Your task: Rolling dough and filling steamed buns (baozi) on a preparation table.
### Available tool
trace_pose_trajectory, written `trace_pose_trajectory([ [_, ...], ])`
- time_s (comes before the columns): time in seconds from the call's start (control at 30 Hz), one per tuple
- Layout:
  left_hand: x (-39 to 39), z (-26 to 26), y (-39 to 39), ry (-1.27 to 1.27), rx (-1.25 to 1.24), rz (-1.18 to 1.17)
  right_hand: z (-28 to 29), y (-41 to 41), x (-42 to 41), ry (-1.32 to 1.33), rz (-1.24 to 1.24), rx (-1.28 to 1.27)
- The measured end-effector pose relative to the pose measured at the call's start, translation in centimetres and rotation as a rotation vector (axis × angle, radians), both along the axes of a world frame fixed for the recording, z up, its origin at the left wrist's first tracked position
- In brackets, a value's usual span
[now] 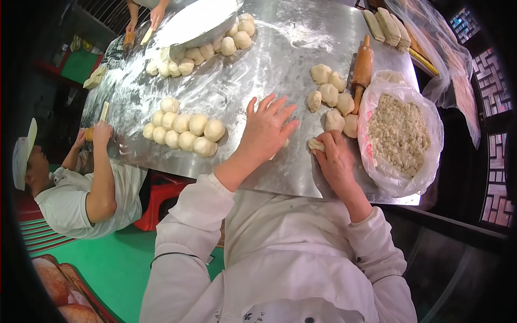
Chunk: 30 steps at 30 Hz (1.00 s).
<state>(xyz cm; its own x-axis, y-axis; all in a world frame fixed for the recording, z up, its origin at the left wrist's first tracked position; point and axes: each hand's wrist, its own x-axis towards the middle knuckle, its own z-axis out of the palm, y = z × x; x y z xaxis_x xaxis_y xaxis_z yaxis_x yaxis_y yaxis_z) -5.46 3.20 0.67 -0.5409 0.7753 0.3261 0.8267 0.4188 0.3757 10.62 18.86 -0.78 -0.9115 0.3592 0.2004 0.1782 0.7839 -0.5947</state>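
Note:
My left hand (268, 131) is spread over the steel table with its fingers apart and nothing held in it. Small bits of dough show beside its palm. My right hand (333, 155) pinches a small piece of dough (316, 145) between thumb and fingers. Just beyond it lie several rough dough lumps (329, 95). A wooden rolling pin (363, 64) lies behind them. To the right is a plastic bag (430, 161) of crumbly, pale filling (398, 133). Left of my left hand, smooth dough balls (181, 123) sit in rows.
A large metal bowl (194, 38) of white flour stands at the back left, with more dough balls (228, 45) beside it. Folded dough strips (389, 26) lie at the far right corner. A co-worker (85, 189) works at the left edge; another person's hands (155, 16) are at the far edge.

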Motion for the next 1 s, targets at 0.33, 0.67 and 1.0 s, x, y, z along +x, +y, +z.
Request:
trace_pose_trajectory([
  [0.33, -0.3, -4.1, -2.0, -0.012, -0.187, 0.011, 0.2, 0.3, 0.7, 0.061, 0.031, -0.014],
  [0.67, 0.9, 1.4, -6.8, -0.126, -0.252, 0.094, 1.3, -1.7, -1.5, 0.087, 0.124, -0.028],
  [1.0, 1.5, -1.4, -6.5, -1.528, 0.672, 0.236, 0.5, -4.4, -4.6, 0.089, 0.245, -0.228],
])
